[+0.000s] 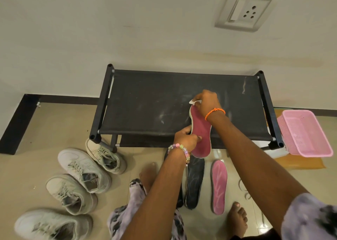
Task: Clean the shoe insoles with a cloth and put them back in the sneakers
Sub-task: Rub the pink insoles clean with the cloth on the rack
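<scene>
My left hand [186, 138] grips a pink insole [201, 135] at its left edge, held above the front rail of the black rack. My right hand [207, 101] holds a small white cloth [193, 101] against the insole's far end. On the floor below lie a second pink insole [218, 185] and a dark insole [194, 181], with another dark one partly hidden under my left arm. Several white sneakers [82, 168] stand in a row on the floor at the left.
A black fabric shoe rack [145, 101] stands against the wall. A pink plastic basket [306, 132] sits to its right on brown cardboard. My bare feet [237, 216] rest on the tiled floor near the insoles. A wall socket [244, 11] is above.
</scene>
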